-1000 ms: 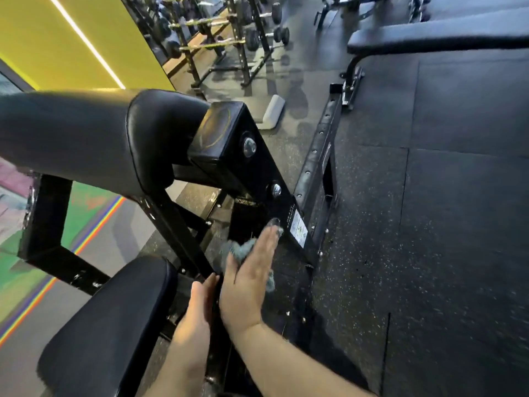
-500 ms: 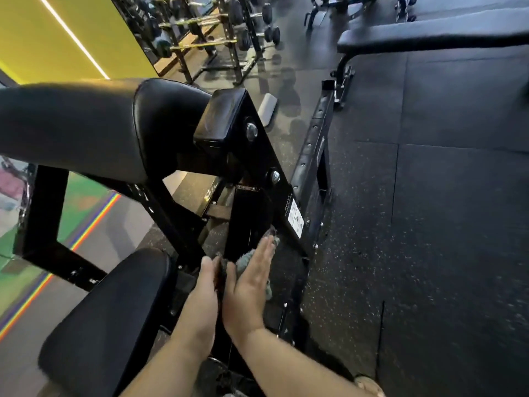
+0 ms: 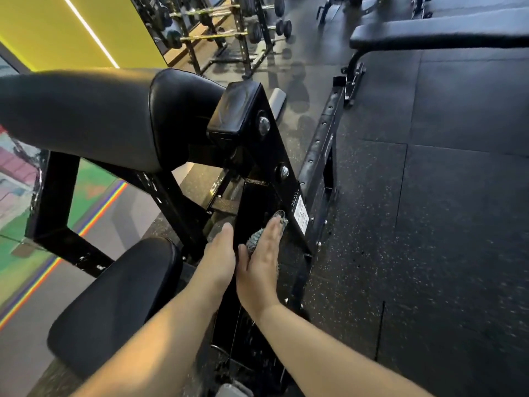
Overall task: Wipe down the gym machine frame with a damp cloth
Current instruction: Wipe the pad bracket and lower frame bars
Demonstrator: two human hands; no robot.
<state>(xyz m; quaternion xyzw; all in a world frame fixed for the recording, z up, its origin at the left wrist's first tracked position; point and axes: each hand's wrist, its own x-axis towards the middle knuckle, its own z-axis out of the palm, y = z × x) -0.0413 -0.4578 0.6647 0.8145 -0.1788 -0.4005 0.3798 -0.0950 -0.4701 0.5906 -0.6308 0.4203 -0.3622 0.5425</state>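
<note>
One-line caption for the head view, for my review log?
Right hand presses a grey cloth flat against the black machine frame; left hand lies flat beside it.

**Around the post (image 3: 253, 202)**

The left grip (image 3: 220, 255) lies against the post's left face. The right grip (image 3: 259, 267) lies against its right face, with the cloth (image 3: 253, 239) under it. The seat (image 3: 114, 305) lies left of them, the pad (image 3: 86, 116) above; rack (image 3: 237, 32) and bench (image 3: 429, 35) stand behind.

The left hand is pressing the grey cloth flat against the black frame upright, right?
No, the right hand presses the grey cloth flat against the black frame upright; the left hand lies bare beside it, as the head view shows.
</note>
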